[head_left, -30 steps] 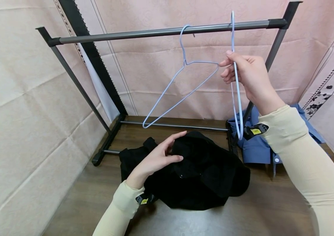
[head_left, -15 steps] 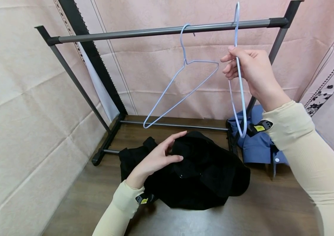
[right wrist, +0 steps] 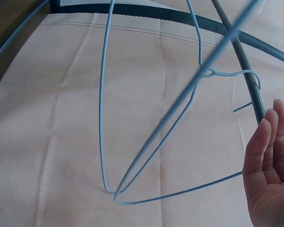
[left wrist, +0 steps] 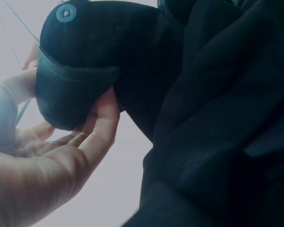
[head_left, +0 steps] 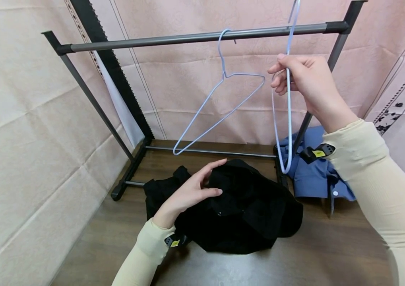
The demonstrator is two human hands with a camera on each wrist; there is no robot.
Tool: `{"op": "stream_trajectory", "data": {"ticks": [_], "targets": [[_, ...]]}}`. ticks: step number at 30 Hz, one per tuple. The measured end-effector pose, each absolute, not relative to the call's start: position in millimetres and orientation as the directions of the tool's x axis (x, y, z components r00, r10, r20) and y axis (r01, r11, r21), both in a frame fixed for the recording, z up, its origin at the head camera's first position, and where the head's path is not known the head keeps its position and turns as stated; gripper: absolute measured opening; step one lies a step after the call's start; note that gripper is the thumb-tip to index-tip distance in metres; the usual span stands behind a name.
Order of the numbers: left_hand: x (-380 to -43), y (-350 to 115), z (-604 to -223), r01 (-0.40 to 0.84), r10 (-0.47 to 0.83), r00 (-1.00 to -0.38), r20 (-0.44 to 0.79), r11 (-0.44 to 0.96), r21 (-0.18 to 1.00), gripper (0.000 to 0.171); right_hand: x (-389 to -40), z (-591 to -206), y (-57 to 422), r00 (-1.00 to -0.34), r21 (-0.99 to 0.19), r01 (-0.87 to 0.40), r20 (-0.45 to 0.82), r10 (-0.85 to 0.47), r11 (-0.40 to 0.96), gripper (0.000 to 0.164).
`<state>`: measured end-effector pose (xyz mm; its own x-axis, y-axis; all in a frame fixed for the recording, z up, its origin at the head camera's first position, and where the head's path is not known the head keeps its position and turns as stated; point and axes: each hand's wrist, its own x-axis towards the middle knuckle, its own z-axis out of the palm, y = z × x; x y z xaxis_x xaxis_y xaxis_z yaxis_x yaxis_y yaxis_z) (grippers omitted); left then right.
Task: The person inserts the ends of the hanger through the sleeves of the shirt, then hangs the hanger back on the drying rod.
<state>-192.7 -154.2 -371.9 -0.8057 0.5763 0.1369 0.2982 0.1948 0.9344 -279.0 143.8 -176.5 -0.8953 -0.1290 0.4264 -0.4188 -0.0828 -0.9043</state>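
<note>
The head view's top edge crops the held hanger (head_left: 289, 119) hook-high.

Pale cream, finely ribbed long sleeves (head_left: 384, 198) end in gathered cuffs (head_left: 350, 140); below each cuff sits a small black device (head_left: 311, 155) with a yellow label (head_left: 318, 153).

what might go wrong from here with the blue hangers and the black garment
1. The held hanger in the right hand might catch on the rail: its hook overlaps the rail in the head view, with the top out of frame.
2. It could knock the second hanger, which hangs close beside it.
3. The black garment lies crumpled, so it may bunch up if pulled.
</note>
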Motion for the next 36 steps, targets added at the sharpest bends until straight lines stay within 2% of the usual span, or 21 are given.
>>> {"op": "stream_trajectory", "data": {"ticks": [11, 16, 23, 31, 36], "targets": [[-192.8, -153.5, -372.1, 0.286, 0.576, -0.807, 0.127, 0.193, 0.939, 0.074, -265.1, -176.6, 156.1, -0.889, -0.873, -0.449, 0.418, -0.185, 0.187, 0.031], [-193.2, -152.4, -373.4, 0.288, 0.581, -0.804, 0.13, 0.188, 0.939, 0.074, -256.9, -180.9, 164.6, -0.893, -0.824, -0.45, 0.4, -0.207, 0.345, 0.033], [-192.4, -150.4, -373.8, 0.301, 0.588, -0.798, 0.134, 0.196, 0.933, 0.075, -240.6, -189.3, 175.9, -0.884, -0.616, -0.453, 0.404, -0.235, 0.645, 0.041], [-191.8, -150.8, -374.6, 0.315, 0.587, -0.799, 0.133, 0.221, 0.923, 0.076, -226.4, -201.3, 185.9, -0.832, -0.405, -0.517, 0.445, -0.331, 0.754, 0.046], [-191.2, -150.4, -374.1, 0.319, 0.575, -0.809, 0.125, 0.25, 0.914, 0.076, -216.9, -207.3, 195.3, -0.815, -0.321, -0.53, 0.449, -0.367, 0.785, 0.045]]}}
